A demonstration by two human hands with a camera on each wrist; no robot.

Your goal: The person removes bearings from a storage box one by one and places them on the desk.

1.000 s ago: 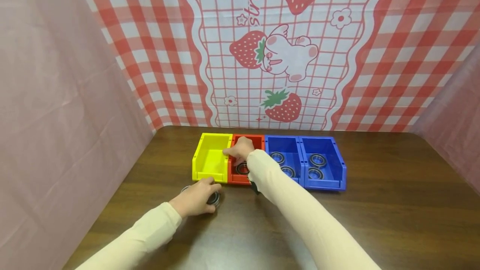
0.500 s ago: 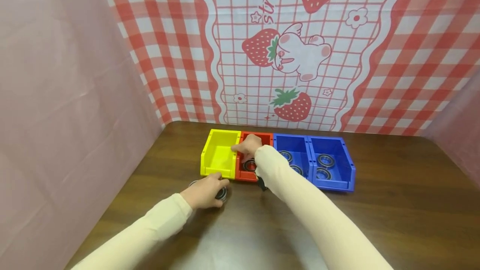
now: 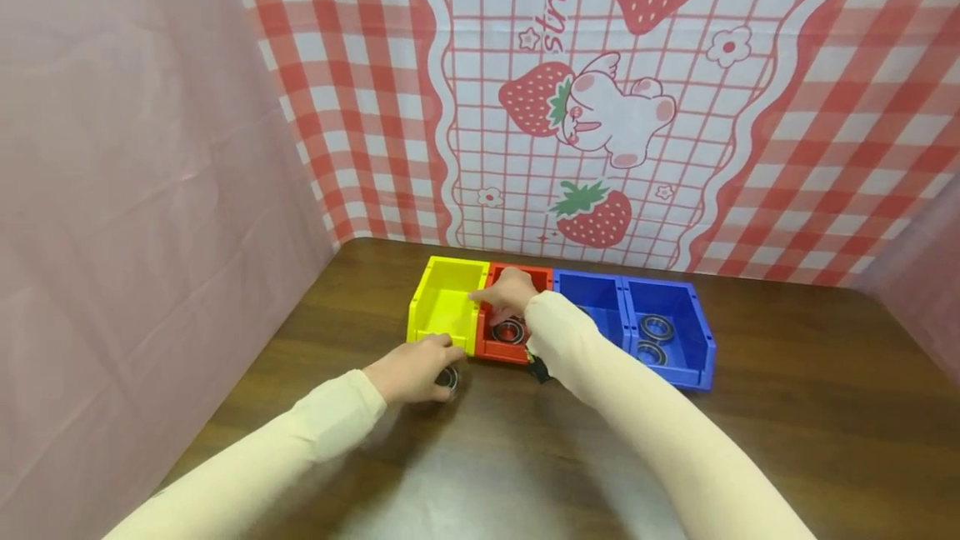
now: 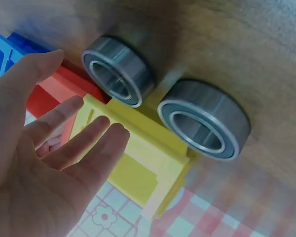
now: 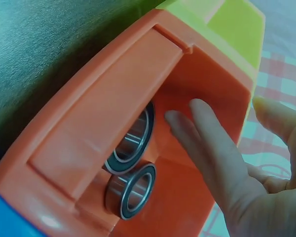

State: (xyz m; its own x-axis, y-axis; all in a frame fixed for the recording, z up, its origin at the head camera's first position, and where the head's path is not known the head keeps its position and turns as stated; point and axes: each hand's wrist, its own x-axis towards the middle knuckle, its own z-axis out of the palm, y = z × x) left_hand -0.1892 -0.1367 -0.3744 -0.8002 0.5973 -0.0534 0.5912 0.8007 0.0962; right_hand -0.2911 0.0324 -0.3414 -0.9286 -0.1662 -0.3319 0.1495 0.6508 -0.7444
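Two steel ball bearings, a left one (image 4: pixel 232 116) and another (image 4: pixel 138 66) in the left wrist view, lie on the table before the yellow bin (image 3: pixel 447 304). Over them hovers my left hand (image 3: pixel 415 369), its fingers extended and apart from both; in the head view it hides most of them. My right hand (image 3: pixel 512 290) reaches into the red bin (image 3: pixel 501 353) with fingers spread and nothing held. Its thumb is near the wall shared with the yellow bin. Inside the red bin, an upper bearing (image 5: pixel 149 123) and a lower bearing (image 5: pixel 113 194) lie close together, near the fingertips.
Two blue bins, one (image 3: pixel 600 307) beside the red bin and one (image 3: pixel 667 300) at the row's right end, hold more bearings. My right sleeve (image 3: pixel 600 365) covers part of the nearer one. A checked strawberry cloth (image 3: pixel 472 132) hangs behind the table (image 3: pixel 787 407).
The head view has shifted, so the bins appear farther right. My left hand has edged toward the yellow bin, covering the left bearing. My right hand stays in the red bin.
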